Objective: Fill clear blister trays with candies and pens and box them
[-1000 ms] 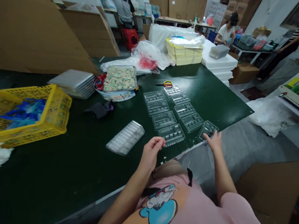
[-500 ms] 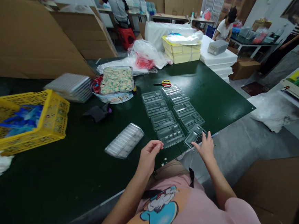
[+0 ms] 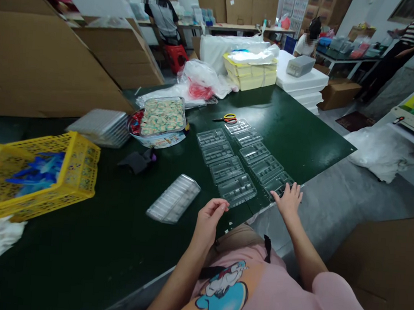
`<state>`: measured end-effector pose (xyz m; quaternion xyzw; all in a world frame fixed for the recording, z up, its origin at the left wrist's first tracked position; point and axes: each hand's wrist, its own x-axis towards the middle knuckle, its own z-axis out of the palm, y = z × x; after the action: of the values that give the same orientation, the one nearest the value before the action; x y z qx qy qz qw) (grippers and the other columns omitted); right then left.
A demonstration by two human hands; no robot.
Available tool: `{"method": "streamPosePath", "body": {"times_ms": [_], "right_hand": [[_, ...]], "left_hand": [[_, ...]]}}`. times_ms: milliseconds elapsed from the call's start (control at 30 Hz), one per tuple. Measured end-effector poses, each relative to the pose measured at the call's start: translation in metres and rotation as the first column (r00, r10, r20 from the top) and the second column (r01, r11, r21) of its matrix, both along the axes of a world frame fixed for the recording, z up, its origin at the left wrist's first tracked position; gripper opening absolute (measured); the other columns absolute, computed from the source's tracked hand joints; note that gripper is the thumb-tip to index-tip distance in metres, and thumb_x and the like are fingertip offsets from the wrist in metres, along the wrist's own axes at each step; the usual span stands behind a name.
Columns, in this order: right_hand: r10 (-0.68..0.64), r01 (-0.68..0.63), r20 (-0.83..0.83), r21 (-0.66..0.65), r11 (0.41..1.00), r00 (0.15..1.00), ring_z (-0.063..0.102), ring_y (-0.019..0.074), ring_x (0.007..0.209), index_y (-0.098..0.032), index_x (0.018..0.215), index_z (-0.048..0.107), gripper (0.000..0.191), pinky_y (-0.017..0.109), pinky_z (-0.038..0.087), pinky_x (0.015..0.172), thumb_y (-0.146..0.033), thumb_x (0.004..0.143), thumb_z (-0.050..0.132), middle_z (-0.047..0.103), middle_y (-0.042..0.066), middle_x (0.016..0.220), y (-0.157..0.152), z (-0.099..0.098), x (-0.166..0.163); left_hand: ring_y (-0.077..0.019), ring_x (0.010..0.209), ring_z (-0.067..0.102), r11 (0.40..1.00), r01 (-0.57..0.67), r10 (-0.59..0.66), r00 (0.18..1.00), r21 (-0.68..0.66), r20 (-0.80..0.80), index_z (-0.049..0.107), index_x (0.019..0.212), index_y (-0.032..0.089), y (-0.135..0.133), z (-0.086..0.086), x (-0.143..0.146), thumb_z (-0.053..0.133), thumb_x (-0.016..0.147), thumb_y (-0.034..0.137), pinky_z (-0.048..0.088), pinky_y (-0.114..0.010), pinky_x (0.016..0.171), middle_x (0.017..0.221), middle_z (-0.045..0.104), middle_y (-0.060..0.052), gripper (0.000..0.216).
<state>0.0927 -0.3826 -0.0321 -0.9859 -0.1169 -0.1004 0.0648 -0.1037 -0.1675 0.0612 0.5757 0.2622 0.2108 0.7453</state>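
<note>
Several clear plastic blister trays point(image 3: 240, 160) lie in two rows on the dark green table point(image 3: 79, 231). My right hand point(image 3: 289, 199) rests with fingers spread on the nearest tray of the right row point(image 3: 279, 183), at the table's front edge. My left hand point(image 3: 211, 217) hovers just in front of the nearest tray of the left row point(image 3: 237, 190), thumb and fingers pinched together with nothing visible between them. A stack of clear trays point(image 3: 174, 199) lies on its side to the left of my left hand.
A yellow basket point(image 3: 36, 175) with blue pieces stands at the left. A tub of small packets point(image 3: 163, 118), more stacked trays point(image 3: 99, 127), a black cloth point(image 3: 137, 159) and scissors point(image 3: 227, 118) lie farther back. Cardboard sheets point(image 3: 38, 60) lean behind. Other people work at far tables.
My right hand slid the tray from the table's corner into line at the end of the right row and now lies flat on it. My left hand stayed put.
</note>
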Motion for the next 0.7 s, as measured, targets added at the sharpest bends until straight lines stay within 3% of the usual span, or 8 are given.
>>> {"method": "streamPosePath", "body": {"times_ms": [233, 400, 467, 567, 633, 700], "right_hand": [[0.004, -0.001, -0.048, 0.048, 0.999, 0.999, 0.022, 0.0430, 0.140, -0.003, 0.140, 0.043, 0.083, 0.061, 0.017, 0.109, -0.067, 0.087, 0.041, 0.033, 0.030, 0.148, 0.032, 0.006, 0.024], [0.007, -0.004, -0.045, 0.070, 0.998, 0.999, 0.024, 0.0420, 0.140, -0.004, 0.139, 0.044, 0.081, 0.061, 0.020, 0.109, -0.066, 0.087, 0.042, 0.036, 0.029, 0.147, 0.040, 0.008, 0.028], [0.017, -0.015, -0.017, 0.089, 0.996, 1.000, 0.026, 0.0420, 0.139, -0.005, 0.139, 0.044, 0.079, 0.062, 0.022, 0.108, -0.065, 0.088, 0.042, 0.037, 0.029, 0.146, 0.036, 0.008, 0.026], [0.073, -0.080, 0.052, 0.153, 0.985, 0.996, 0.026, 0.0426, 0.139, -0.006, 0.139, 0.045, 0.074, 0.065, 0.023, 0.106, -0.061, 0.090, 0.042, 0.038, 0.028, 0.145, 0.029, 0.013, 0.025], [0.164, -0.187, 0.121, 0.216, 0.958, 0.979, 0.026, 0.0405, 0.140, -0.008, 0.137, 0.048, 0.067, 0.064, 0.025, 0.107, -0.057, 0.091, 0.043, 0.040, 0.025, 0.145, 0.033, 0.022, 0.028], [0.301, -0.346, 0.190, 0.287, 0.893, 0.934, 0.031, 0.0356, 0.139, -0.011, 0.134, 0.051, 0.058, 0.058, 0.029, 0.109, -0.051, 0.093, 0.043, 0.043, 0.022, 0.144, 0.048, 0.034, 0.037]], "left_hand": [[-0.0143, 0.077, 0.058, 0.997, -0.062, 0.063, 0.998, 0.049, -0.017, 0.068, 0.084, 0.017, 0.010, 0.001, -0.011, 0.068, 0.077, 0.034, 0.045, -0.025, 0.073, 0.083, 0.066, -0.003, 0.018], [-0.0160, 0.082, 0.060, 0.945, -0.174, 0.192, 0.981, 0.275, -0.039, 0.068, 0.089, 0.017, 0.045, 0.001, -0.031, 0.066, 0.080, 0.037, 0.045, -0.027, 0.078, 0.088, 0.067, -0.003, 0.022], [-0.0167, 0.085, 0.060, 0.873, -0.237, 0.279, 0.959, 0.426, -0.038, 0.068, 0.091, 0.017, 0.063, 0.002, -0.041, 0.064, 0.081, 0.037, 0.045, -0.028, 0.080, 0.090, 0.067, -0.004, 0.023], [-0.0177, 0.088, 0.061, 0.719, -0.335, 0.420, 0.907, 0.609, 0.004, 0.067, 0.093, 0.017, 0.085, 0.005, -0.055, 0.061, 0.083, 0.036, 0.046, -0.029, 0.078, 0.095, 0.066, -0.005, 0.023], [-0.0186, 0.093, 0.061, 0.602, -0.412, 0.516, 0.854, 0.684, 0.061, 0.066, 0.098, 0.017, 0.092, 0.004, -0.066, 0.059, 0.085, 0.035, 0.047, -0.030, 0.079, 0.101, 0.065, -0.006, 0.023], [-0.0205, 0.102, 0.060, 0.470, -0.488, 0.613, 0.780, 0.736, 0.126, 0.064, 0.103, 0.016, 0.092, -0.002, -0.078, 0.058, 0.086, 0.032, 0.048, -0.032, 0.083, 0.109, 0.063, -0.008, 0.024]]}}
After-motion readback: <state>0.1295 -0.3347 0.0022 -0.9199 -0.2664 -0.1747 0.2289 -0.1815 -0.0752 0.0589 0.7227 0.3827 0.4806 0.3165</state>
